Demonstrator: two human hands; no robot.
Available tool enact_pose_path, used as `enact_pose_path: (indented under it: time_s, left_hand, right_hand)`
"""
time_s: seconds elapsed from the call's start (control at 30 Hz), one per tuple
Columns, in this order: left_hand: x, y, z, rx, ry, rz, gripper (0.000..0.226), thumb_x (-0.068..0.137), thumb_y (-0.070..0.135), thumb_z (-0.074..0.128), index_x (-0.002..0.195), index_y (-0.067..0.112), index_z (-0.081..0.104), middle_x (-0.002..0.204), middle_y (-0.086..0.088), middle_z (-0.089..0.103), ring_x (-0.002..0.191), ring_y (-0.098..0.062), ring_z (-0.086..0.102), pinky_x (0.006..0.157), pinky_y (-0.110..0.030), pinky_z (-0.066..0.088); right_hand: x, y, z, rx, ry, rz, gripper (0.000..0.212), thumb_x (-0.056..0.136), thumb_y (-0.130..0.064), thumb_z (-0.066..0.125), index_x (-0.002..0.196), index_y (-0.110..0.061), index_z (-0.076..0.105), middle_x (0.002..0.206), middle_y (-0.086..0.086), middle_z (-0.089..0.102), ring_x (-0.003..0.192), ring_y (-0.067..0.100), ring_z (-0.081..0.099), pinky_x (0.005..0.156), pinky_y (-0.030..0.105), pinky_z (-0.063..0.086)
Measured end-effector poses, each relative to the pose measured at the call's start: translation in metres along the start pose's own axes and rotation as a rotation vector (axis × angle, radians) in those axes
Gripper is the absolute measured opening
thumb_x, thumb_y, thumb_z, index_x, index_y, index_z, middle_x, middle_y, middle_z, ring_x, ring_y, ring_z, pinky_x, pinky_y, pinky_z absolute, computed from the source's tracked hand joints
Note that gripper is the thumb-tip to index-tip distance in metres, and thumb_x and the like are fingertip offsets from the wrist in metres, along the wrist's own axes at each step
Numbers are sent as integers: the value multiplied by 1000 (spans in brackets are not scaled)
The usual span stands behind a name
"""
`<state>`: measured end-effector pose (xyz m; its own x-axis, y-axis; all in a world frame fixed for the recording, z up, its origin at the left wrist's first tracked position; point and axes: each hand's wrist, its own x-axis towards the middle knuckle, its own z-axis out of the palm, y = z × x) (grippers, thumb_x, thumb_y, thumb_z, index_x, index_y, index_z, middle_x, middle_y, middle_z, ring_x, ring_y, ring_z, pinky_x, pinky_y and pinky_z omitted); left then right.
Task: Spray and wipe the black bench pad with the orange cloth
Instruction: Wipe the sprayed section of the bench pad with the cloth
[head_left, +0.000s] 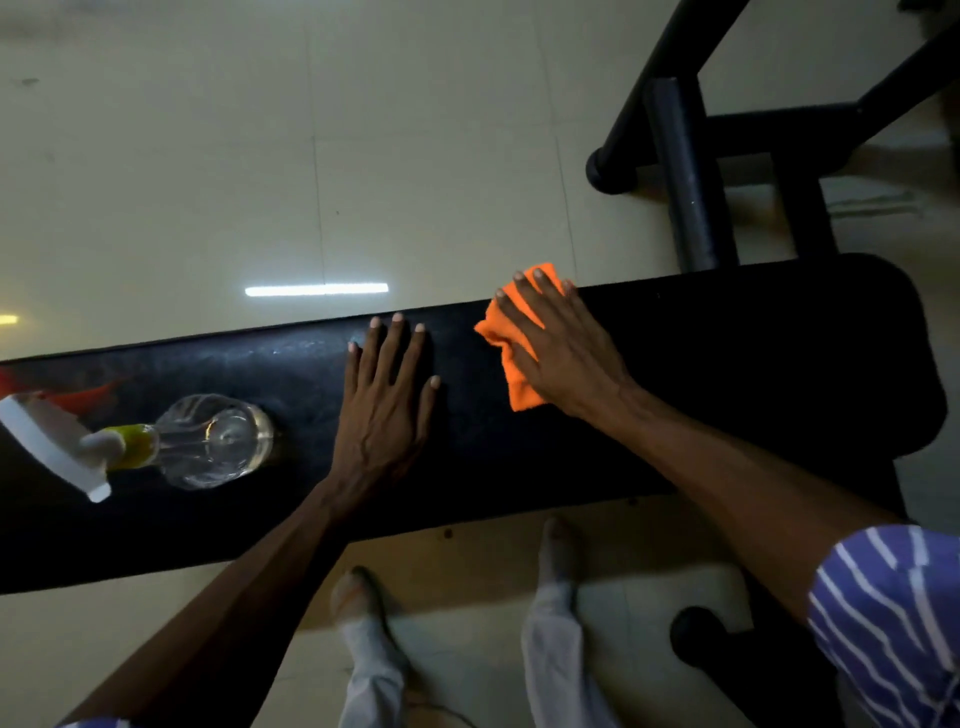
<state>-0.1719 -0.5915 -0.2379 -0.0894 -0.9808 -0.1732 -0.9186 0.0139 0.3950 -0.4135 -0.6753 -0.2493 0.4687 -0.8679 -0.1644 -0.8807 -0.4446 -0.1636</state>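
Observation:
The black bench pad runs across the view from lower left to upper right. My right hand presses flat on the orange cloth near the pad's far edge, right of centre. My left hand lies flat on the pad with fingers spread and nothing in it, just left of the cloth. A clear spray bottle with a white trigger head and yellow collar stands on the pad at the left, apart from both hands.
A black metal rack frame rises behind the bench at the upper right. Pale floor tiles lie beyond the pad. My feet stand on the floor just in front of the bench, beside a black frame foot.

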Motion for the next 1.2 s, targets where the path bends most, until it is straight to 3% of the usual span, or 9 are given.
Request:
enact_pose_path:
  time_s: [0.2,0.33,0.47,0.53,0.6,0.77,0.97,1.07,1.2]
  left_hand:
    - [6,29,1,12,-14,-60,65,106,42,30,164,13,25,174,-11,13,162,-31,1,132,-52,1]
    - [9,54,5,3,5,-102,64,105,40,33,161,11,31,172,-14,18,162,-33,8,131,-53,7]
    - [11,69,6,-16,23,-104,67,103,44,27,159,9,36,170,-16,23,161,-35,12,131,-54,9]
    - [11,74,5,-29,25,-109,68,103,45,26,160,10,33,171,-14,23,161,-33,10,131,-52,7]
    - [11,76,5,-42,27,-128,65,104,42,31,161,10,32,171,-13,22,162,-31,9,132,-50,5]
    - [16,78,6,-36,-14,-98,65,105,43,29,163,12,27,172,-11,18,162,-29,4,132,-50,3]
    - [34,81,12,-54,-26,-25,61,109,40,32,163,12,28,173,-11,17,162,-29,5,132,-50,5]
    - [44,82,16,-52,-21,7,57,110,35,41,161,11,32,172,-13,21,161,-32,9,132,-52,8]
    - [52,81,20,-64,-21,32,56,109,35,42,158,9,37,169,-16,26,160,-36,15,131,-53,12]
  right_hand:
    - [4,65,-22,43,-3,494,57,109,-33,40,159,-6,40,168,24,32,161,41,20,134,53,4]
    - [6,4,-19,111,-2,97,53,104,-33,44,152,-13,50,157,14,51,154,35,37,132,58,7]
    - [-3,-14,-31,556,-15,139,44,108,-30,46,147,-12,57,153,12,57,152,28,43,128,44,22]
    - [-11,-5,-52,960,-46,354,42,104,-41,42,110,-9,69,103,10,70,105,25,68,94,30,46]
    - [-21,11,-72,1273,7,537,56,94,-50,42,87,0,64,77,10,57,67,18,54,63,28,43]
    - [-39,51,-106,1609,235,719,45,95,-51,51,89,-14,77,93,14,73,87,28,67,84,44,50]
    - [-47,77,-116,1124,376,442,41,97,-63,44,111,-39,73,84,-11,71,65,13,66,58,28,55]
    - [-38,66,-79,716,57,287,55,108,-53,42,156,-27,48,161,4,51,151,24,46,124,49,38]
    - [-33,47,-29,361,-100,284,59,109,-50,42,162,-23,40,177,6,18,166,25,9,134,50,4]
